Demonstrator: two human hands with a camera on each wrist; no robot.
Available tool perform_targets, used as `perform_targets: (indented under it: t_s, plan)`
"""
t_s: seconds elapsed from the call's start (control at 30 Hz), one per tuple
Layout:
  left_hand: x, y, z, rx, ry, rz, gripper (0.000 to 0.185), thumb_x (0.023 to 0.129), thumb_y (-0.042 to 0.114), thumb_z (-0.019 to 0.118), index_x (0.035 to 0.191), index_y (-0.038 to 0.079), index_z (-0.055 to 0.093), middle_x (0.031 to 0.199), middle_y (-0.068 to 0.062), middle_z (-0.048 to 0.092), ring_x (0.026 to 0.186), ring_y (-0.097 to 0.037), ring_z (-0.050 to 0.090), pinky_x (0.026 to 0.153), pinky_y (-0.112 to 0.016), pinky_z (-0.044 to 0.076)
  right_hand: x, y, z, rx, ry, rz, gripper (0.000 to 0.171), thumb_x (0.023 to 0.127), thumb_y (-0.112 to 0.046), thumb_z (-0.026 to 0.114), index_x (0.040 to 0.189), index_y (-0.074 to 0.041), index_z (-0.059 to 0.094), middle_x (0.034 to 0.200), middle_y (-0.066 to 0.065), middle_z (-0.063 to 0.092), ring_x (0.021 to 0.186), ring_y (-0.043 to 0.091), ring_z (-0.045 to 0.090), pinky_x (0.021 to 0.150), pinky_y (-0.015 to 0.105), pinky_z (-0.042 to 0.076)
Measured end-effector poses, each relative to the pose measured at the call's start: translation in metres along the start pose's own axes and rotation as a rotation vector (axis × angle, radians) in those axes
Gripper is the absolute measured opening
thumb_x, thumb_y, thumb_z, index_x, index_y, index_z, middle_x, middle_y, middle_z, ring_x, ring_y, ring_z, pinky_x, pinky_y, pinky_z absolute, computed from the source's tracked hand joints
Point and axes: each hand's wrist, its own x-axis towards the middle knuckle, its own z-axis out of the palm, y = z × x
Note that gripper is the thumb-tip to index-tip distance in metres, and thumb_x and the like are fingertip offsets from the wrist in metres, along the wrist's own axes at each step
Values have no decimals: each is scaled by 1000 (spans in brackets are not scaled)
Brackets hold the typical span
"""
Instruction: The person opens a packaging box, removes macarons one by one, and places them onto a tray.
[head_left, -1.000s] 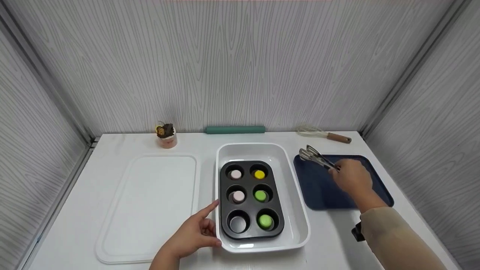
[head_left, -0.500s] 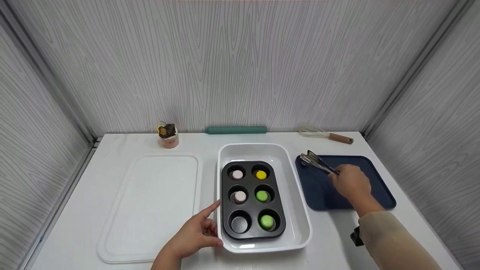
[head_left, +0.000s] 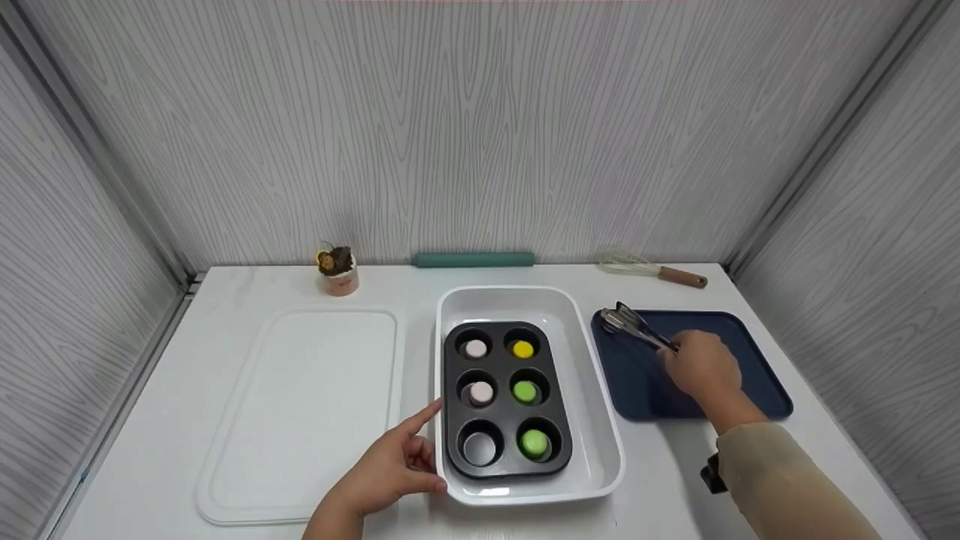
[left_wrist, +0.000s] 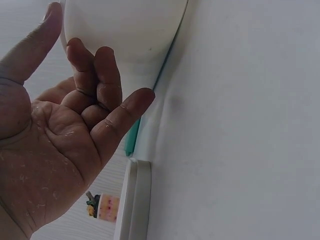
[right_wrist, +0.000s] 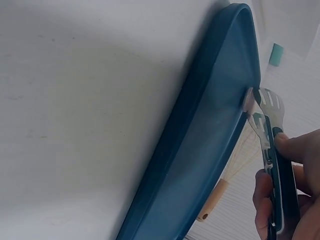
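The right hand is gripping tongs over the blue tray; the left hand, forefinger out and other fingers loosely curled, is touching the white dish just beside it.

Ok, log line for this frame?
left hand: touches white dish | right hand: grips tongs over blue tray | muffin pan: five filled

Right arm: beige long sleeve, black wrist-strap device at cuff. Left hand bare, pale flecks on palm.
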Motion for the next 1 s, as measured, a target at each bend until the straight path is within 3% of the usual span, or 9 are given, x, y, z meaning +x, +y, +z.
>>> perform_targets:
  t_s: [0.23, 0.53, 0.77, 1.0]
  plan:
    - [0, -1, 0, -8, -5, -2, 114, 76, -7, 88, 168, 2, 21, 89, -13, 71, 81, -18, 65, 77, -26, 56, -2, 3, -4, 5, 0, 27, 44, 101, -31, 66, 128, 2, 72, 111, 24, 73, 86, 38, 70, 68, 57, 54]
    - [0, 0, 0, -3, -6, -3, 114, 77, -7, 87, 168, 2, 21, 88, -12, 70, 81, -18, 65, 77, -25, 55, -6, 1, -12, 43, 24, 42, 40, 103, -32, 65, 125, 0, 75, 106, 19, 74, 76, 29, 65, 61, 48, 51]
    - [-1, 0, 1, -1, -11, 8, 113, 77, -6, 86, 168, 2, 20, 89, -12, 69, 83, -19, 64, 77, -25, 55, -11, -5, -18, 63, 46, 9, 41, 104, -29, 64, 128, 3, 73, 107, 21, 74, 76, 28, 67, 64, 50, 53]
    - [-1, -2, 1, -10, -7, 7, 113, 77, -6, 86, 168, 3, 20, 90, -12, 69, 84, -20, 65, 78, -26, 56, -17, -17, -26, 106, 85, -34, 32, 104, -27, 64, 120, -3, 77, 89, 11, 72, 64, 24, 60, 55, 42, 46]
